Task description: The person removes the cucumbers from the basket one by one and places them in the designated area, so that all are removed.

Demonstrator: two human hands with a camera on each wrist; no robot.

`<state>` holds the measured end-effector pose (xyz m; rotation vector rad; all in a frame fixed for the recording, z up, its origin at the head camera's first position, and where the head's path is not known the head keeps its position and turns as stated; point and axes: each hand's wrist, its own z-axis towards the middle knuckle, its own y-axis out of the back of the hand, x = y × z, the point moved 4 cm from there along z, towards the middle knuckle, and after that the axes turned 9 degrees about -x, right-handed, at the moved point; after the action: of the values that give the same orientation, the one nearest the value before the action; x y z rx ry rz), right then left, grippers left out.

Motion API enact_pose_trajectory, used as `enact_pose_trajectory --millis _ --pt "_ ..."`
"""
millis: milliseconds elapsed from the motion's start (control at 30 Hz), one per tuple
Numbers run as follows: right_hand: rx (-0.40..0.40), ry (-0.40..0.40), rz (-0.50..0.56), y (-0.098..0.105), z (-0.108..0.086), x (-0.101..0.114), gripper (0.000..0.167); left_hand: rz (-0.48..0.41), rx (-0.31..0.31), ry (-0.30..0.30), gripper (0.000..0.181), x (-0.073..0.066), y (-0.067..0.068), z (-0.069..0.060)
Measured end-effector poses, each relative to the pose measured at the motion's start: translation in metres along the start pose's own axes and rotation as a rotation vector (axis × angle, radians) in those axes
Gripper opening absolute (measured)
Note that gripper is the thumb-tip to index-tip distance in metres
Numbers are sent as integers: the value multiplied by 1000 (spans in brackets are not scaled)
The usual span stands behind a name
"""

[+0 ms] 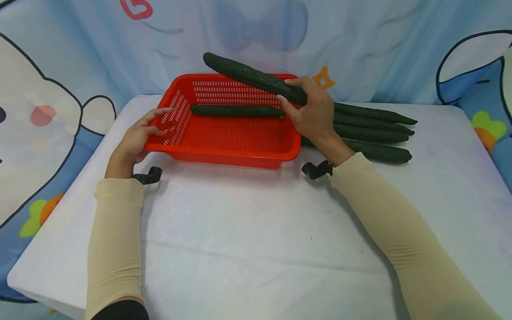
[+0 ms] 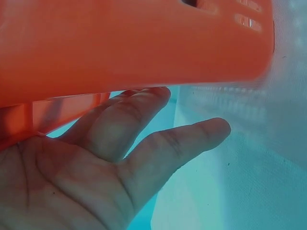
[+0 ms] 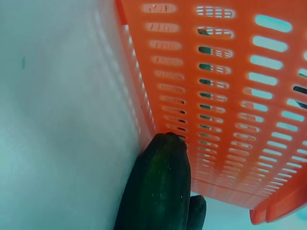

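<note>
A long dark-green cucumber point(image 1: 248, 75) slants above the back right of a red plastic basket point(image 1: 224, 153), its far end up to the left. My right hand point(image 1: 310, 106) grips it near its right end. At the basket's left end, my left hand point(image 1: 134, 138) holds the rim, with some fingers over the edge; the left wrist view shows other fingers point(image 2: 192, 139) below the red plastic. Another cucumber point(image 1: 236, 111) lies inside the basket along its back wall. The right wrist view shows a cucumber's end point(image 3: 160, 177) close to the slotted basket wall point(image 3: 187, 72).
Several more cucumbers point(image 1: 376, 133) lie side by side on the white tablecloth point(image 1: 248, 231), right of the basket and partly behind my right hand and wrist. A blue patterned curtain point(image 1: 344, 40) hangs behind the table.
</note>
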<state>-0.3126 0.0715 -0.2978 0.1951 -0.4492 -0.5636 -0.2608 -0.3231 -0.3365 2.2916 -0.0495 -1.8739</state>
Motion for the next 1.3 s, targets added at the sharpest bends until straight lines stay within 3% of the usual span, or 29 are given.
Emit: enact_pose_trajectory --millis 167,367,467,1300 --pt "32 -20 -3 4 -1 -2 37 -1 1 3 55 -1 -1 -1" --pt "84 -180 63 11 -9 -11 36 0 -10 7 55 -1 0 -2" --pt "101 -205 50 14 -12 -13 36 11 -15 4 55 -1 0 -2" --pt "102 -73 -18 25 -21 -9 40 31 -29 21 54 -1 -1 -3"
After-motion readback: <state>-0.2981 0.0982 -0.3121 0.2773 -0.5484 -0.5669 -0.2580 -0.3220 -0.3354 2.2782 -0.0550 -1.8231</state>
